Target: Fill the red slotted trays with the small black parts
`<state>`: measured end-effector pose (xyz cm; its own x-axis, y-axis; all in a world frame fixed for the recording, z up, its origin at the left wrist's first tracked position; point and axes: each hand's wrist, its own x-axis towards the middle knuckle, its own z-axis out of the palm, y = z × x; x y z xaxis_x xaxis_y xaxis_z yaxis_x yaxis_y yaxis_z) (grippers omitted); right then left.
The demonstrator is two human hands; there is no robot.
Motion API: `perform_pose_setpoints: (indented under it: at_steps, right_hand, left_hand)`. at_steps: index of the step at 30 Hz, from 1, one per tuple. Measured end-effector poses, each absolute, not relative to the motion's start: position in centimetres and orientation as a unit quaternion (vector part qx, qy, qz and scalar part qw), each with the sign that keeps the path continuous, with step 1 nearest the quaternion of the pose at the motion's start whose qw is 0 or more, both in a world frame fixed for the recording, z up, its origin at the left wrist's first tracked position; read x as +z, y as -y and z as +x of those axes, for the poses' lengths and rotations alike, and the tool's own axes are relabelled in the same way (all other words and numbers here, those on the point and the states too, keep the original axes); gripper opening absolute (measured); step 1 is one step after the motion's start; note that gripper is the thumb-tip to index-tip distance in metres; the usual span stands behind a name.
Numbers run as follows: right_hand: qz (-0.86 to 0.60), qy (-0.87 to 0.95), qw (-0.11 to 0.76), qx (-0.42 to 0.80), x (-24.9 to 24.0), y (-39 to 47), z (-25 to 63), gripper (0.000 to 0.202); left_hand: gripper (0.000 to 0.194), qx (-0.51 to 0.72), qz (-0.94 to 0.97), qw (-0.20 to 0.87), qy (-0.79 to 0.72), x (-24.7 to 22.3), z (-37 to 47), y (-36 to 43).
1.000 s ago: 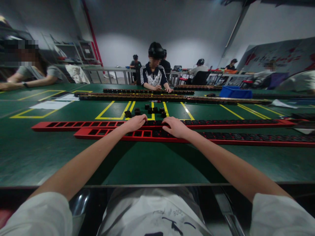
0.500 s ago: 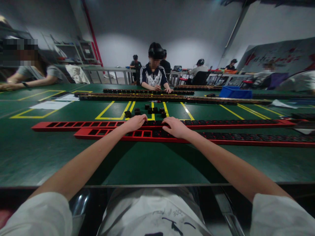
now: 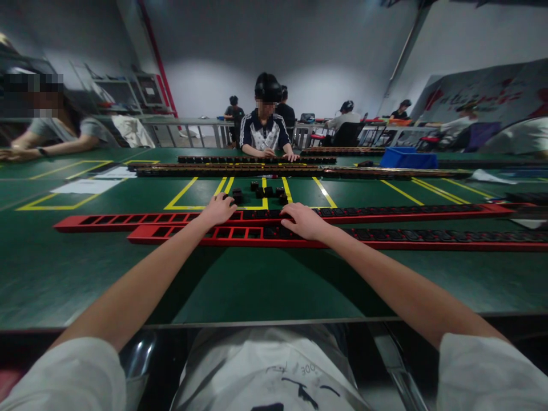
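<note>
Beside black blocks (image 3: pixel 268 192) on the green table (image 3: pixel 257 285) with the left hand (image 3: pixel 220 210)

Reaching over the far red tray (image 3: pixel 71 223); cannot tell whether grasping any. Shifted left since earlier. Still at that tray with the right hand (image 3: pixel 303 221), grip hidden.

Left hand (image 3: pixel 217 210) moved leftward and slightly farther out, off black pieces (image 3: pixel 259 214) seated in rear red tray (image 3: pixel 71 222). Fingers came over leftmost of loose black blocks (image 3: pixel 237 196), covering most of it; contact unclear. Gap to right hand (image 3: pixel 303 221) widened. More seated pieces and empty slot beside them came into view.
</note>
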<state>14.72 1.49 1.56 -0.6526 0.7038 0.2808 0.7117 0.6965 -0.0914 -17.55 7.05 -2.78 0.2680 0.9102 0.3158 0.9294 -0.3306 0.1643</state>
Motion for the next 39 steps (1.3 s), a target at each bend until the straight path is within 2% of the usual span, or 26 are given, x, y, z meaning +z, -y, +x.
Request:
perform_pose_setpoints:
  at_steps: [6, 9, 13, 23, 33, 39]
  right_hand:
    - [-0.388, 0.91, 0.147, -0.015, 1.6, -1.5, 14.8, 0.026]
    - [-0.388, 0.91, 0.145, -0.019, 1.5, -1.6, 14.7, 0.024]
    - [-0.391, 0.91, 0.14, -0.02, 1.5, -1.7, 14.7, 0.023]
    - [-0.388, 0.91, 0.142, -0.021, 1.5, -1.7, 14.8, 0.026]
    - [-0.392, 0.909, 0.142, -0.018, 1.6, -1.5, 14.7, 0.025]
    - [-0.389, 0.91, 0.143, -0.021, 1.4, -1.7, 14.7, 0.025]
  left_hand:
    - [0.039, -0.182, -0.776, 0.036, 0.603, -2.7, -16.4, -6.9]
    - [0.035, -0.223, -0.758, 0.027, 0.612, -2.8, -16.5, -6.9]
    - [0.041, -0.275, -0.76, 0.028, 0.589, -2.8, -16.5, -7.0]
    - [0.034, -0.314, -0.773, 0.02, 0.551, -2.4, -16.0, -7.0]
    - [0.038, -0.301, -0.799, -0.01, 0.52, -1.9, -15.3, -6.5]
    - [0.028, -0.289, -0.828, 0.012, 0.481, -1.7, -15.2, -6.1]
